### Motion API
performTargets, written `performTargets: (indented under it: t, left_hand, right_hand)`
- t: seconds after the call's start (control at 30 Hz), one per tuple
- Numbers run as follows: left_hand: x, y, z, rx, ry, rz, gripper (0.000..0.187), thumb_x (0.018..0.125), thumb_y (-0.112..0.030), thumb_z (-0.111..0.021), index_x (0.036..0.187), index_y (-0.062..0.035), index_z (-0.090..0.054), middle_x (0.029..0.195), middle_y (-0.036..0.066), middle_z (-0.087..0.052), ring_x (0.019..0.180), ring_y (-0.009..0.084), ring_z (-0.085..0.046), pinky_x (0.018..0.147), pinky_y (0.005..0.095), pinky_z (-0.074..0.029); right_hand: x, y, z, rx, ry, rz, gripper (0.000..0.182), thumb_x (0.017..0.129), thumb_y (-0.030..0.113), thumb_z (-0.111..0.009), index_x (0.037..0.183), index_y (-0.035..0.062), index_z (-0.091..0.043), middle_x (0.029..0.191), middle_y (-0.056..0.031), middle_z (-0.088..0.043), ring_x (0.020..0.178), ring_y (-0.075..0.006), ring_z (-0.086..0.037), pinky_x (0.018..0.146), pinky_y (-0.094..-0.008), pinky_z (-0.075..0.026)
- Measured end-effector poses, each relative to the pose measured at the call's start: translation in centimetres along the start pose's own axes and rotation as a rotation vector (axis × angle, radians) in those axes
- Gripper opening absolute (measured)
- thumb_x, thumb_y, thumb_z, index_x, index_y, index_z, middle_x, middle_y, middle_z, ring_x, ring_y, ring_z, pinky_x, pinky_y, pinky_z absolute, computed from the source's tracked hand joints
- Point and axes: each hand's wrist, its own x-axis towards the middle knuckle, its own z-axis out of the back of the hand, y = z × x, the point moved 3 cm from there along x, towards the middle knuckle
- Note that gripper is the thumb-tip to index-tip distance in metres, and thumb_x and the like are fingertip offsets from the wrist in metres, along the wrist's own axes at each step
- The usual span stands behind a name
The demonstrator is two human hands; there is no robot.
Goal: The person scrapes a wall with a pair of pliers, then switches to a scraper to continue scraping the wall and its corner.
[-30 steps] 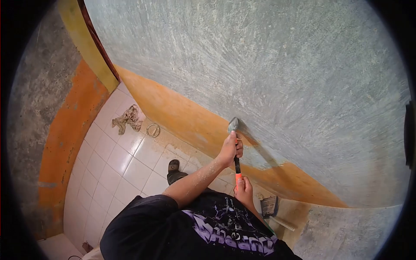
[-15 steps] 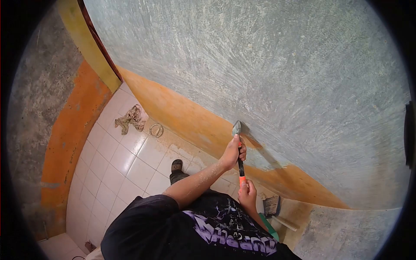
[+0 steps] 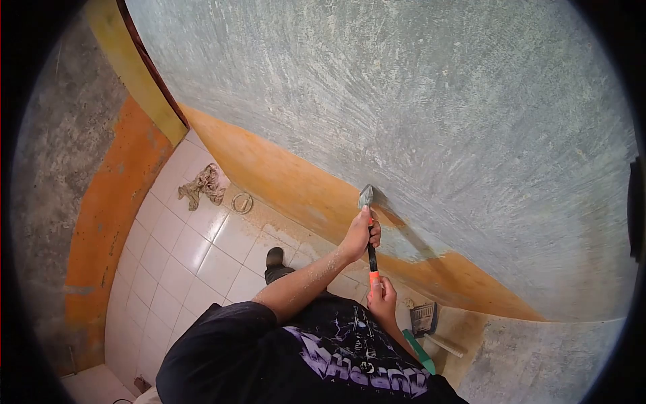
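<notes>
A long-handled scraper [image 3: 373,259] with a black and orange handle and a grey metal head meets the wall, right by the border between grey and orange. My left hand [image 3: 360,236] is closed around the handle just below the head, thumb pointing up along it. Lower down, my right hand [image 3: 382,296] grips the orange end of the same handle. The grey, streaky wall [image 3: 437,121] rises in front of me, above an orange painted band [image 3: 289,168]. Pale dust specks cover my left forearm.
On the white tiled floor [image 3: 161,256] lie a crumpled cloth [image 3: 204,186] and a ring-shaped roll [image 3: 242,203]. My shod foot [image 3: 274,257] stands near the wall base, where dust is scattered. A dark tray [image 3: 424,318] and a green object [image 3: 418,350] sit at the lower right.
The scraper and both hands have shifted very slightly up and to the left along the wall. Both hands keep their hold.
</notes>
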Motion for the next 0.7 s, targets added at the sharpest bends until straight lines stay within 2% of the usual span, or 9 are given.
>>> performTargets:
  t: [0.3, 0.5, 0.6, 0.7]
  left_hand:
    - [0.0, -0.4, 0.2, 0.038, 0.029, -0.011, 0.044, 0.101, -0.057, -0.033, 0.099, -0.0132, -0.038, 0.064, -0.001, -0.032, 0.050, 0.0103, -0.031, 0.049, 0.0278, -0.034]
    - [-0.3, -1.0, 0.2, 0.041, 0.051, 0.023, 0.045, 0.101, -0.059, -0.033, 0.099, -0.0133, -0.037, 0.064, -0.001, -0.032, 0.050, 0.0098, -0.030, 0.049, 0.0273, -0.033]
    - [-0.1, -0.9, 0.4, 0.016, 0.031, 0.025, 0.041, 0.103, -0.055, -0.031, 0.095, -0.0146, -0.037, 0.062, -0.001, -0.031, 0.048, 0.0098, -0.030, 0.046, 0.0273, -0.032]
    - [-0.1, -0.9, 0.5, 0.033, 0.053, 0.018, 0.044, 0.101, -0.058, -0.033, 0.098, -0.0142, -0.037, 0.064, -0.001, -0.032, 0.050, 0.0090, -0.029, 0.048, 0.0267, -0.032]
  right_hand:
    - [0.6, -1.4, -0.4, -0.056, -0.001, 0.095, 0.025, 0.101, 0.026, -0.053, 0.107, 0.0012, -0.054, 0.059, 0.0038, -0.047, 0.048, -0.0038, -0.043, 0.044, -0.0229, -0.033]
    - [0.5, -1.8, -0.9, -0.061, 0.001, 0.094, 0.024, 0.101, 0.025, -0.054, 0.106, 0.0012, -0.055, 0.059, 0.0033, -0.048, 0.048, -0.0037, -0.045, 0.045, -0.0225, -0.034]
    - [0.6, -1.6, -0.8, -0.088, -0.003, 0.092, 0.025, 0.101, 0.025, -0.054, 0.106, 0.0009, -0.055, 0.059, 0.0032, -0.049, 0.049, -0.0037, -0.046, 0.045, -0.0222, -0.034]
    - [0.5, -1.5, -1.0, -0.101, -0.010, 0.078, 0.026, 0.100, 0.026, -0.055, 0.107, 0.0005, -0.055, 0.059, 0.0033, -0.049, 0.048, -0.0037, -0.046, 0.045, -0.0220, -0.034]
